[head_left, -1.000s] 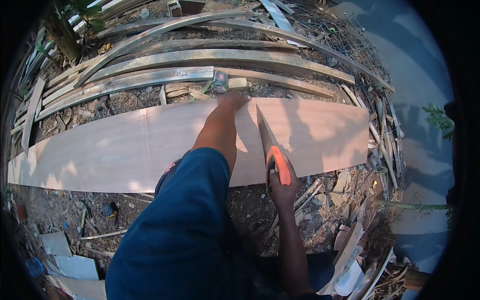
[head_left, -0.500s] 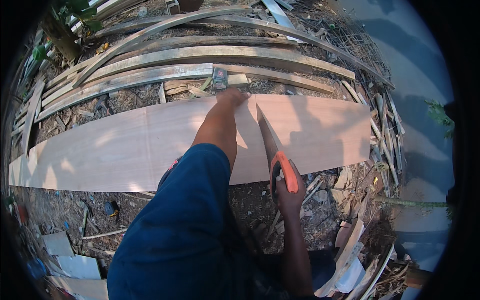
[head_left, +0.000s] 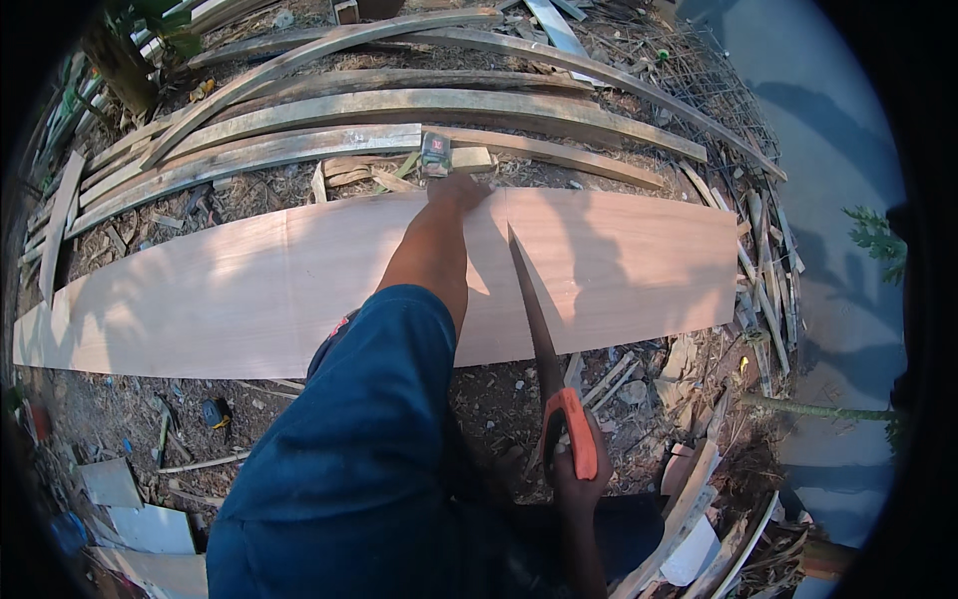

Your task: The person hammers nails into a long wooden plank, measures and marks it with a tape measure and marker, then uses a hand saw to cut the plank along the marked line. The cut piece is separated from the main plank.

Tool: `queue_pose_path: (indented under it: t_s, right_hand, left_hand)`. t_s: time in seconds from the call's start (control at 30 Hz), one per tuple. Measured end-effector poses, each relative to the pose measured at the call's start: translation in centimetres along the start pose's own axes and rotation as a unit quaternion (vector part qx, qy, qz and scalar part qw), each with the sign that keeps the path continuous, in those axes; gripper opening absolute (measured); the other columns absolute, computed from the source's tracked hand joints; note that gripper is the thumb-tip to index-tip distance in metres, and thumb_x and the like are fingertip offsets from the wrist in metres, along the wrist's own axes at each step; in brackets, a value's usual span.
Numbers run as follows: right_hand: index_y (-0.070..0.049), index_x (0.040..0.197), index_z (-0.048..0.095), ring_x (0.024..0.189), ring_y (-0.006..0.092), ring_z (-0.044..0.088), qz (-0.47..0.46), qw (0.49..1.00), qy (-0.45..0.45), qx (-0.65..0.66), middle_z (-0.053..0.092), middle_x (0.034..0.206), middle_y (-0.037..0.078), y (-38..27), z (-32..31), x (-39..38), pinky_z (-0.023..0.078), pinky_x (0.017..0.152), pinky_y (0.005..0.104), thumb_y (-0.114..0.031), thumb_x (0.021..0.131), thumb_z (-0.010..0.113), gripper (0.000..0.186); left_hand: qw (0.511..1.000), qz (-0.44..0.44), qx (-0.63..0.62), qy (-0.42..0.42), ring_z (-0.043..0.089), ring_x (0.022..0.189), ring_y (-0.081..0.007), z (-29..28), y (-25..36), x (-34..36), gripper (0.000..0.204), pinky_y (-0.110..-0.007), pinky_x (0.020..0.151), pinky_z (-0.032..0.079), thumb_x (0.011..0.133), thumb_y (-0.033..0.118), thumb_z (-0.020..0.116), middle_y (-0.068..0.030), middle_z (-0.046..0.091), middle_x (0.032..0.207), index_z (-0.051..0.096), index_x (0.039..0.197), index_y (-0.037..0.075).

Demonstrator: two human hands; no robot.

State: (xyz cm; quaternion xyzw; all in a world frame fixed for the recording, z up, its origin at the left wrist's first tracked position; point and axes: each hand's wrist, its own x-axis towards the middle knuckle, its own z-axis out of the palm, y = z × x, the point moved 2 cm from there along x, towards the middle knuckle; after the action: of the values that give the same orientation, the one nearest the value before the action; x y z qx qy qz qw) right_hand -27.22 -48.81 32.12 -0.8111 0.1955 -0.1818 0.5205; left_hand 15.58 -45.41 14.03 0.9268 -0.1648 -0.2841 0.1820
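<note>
A long, pale wooden sheet like plywood lies across the ground in front of me. At its far edge rests my left hand; its fingers are small, blurred and partly hidden. My right hand, near the lower middle, is closed round the orange handle of a handsaw. The saw's blade slants up over the sheet's near edge, its tip toward the far edge, just right of my left hand. Whether the teeth touch the wood I cannot tell. A small dark boxy object sits just beyond my left hand.
Several long timber beams lie beyond the sheet. At the lower left is a black-and-yellow tape measure. Wood scraps and a wire mesh lie to the right, beside smooth grey ground. A tree trunk stands far left.
My right hand has drawn the handsaw back toward me, so its handle is now clear of the sheet's near edge. My left hand stays at the far edge.
</note>
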Motion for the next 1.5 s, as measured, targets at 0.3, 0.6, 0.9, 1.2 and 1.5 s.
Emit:
queue_pose_path:
  t_s: [0.3,0.6,0.9,1.2,1.5]
  right_hand:
    - [0.007,0.133,0.053,0.111,0.0212,0.061,0.080,0.997,0.011,0.014,0.063,0.123,0.016,6.3,3.1,5.3,0.046,0.098,0.0351,-0.004,0.086,0.063,0.049]
    - [0.007,0.132,0.053,0.120,0.0250,0.060,0.080,0.996,0.038,0.006,0.063,0.126,0.020,1.9,1.6,2.4,0.045,0.102,0.0363,0.000,0.085,0.062,0.049]
    - [-0.001,0.137,0.051,0.089,0.0155,0.065,0.033,0.998,0.024,0.052,0.068,0.102,0.015,10.4,5.2,5.9,0.051,0.083,0.0306,-0.009,0.084,0.061,0.054]
    - [-0.001,0.137,0.052,0.107,0.0179,0.065,0.068,0.996,0.035,0.053,0.068,0.115,0.018,12.5,7.3,6.5,0.050,0.092,0.0298,-0.007,0.082,0.068,0.057]
    - [-0.005,0.138,0.052,0.112,0.0275,0.066,0.084,0.995,-0.001,-0.048,0.066,0.121,0.019,-1.6,-1.7,-3.0,0.051,0.091,0.0343,-0.002,0.078,0.069,0.062]
  left_hand:
    - [1.000,-0.003,0.007,-0.012,0.051,0.131,-0.0317,0.4,-0.4,0.7,0.081,-0.045,0.109,0.038,0.092,0.072,0.036,-0.0140,0.054,0.141,0.057,0.134,0.006]
    - [0.999,0.008,0.032,-0.003,0.051,0.131,-0.0348,0.1,0.1,-0.3,0.088,-0.045,0.109,0.039,0.091,0.075,0.033,-0.0190,0.055,0.138,0.052,0.137,0.001]
    - [0.996,0.024,0.079,0.032,0.063,0.114,-0.0353,0.8,0.2,1.9,0.100,-0.047,0.097,0.048,0.077,0.089,0.041,-0.0231,0.066,0.119,0.067,0.114,0.000]
    - [0.995,0.026,0.094,0.019,0.061,0.117,-0.0352,1.2,2.3,1.7,0.094,-0.048,0.099,0.046,0.076,0.087,0.045,-0.0190,0.067,0.120,0.070,0.112,0.003]
    - [0.998,0.006,0.068,-0.004,0.055,0.125,-0.0362,1.8,2.0,2.7,0.105,-0.045,0.104,0.043,0.075,0.089,0.044,-0.0223,0.060,0.131,0.061,0.125,-0.002]
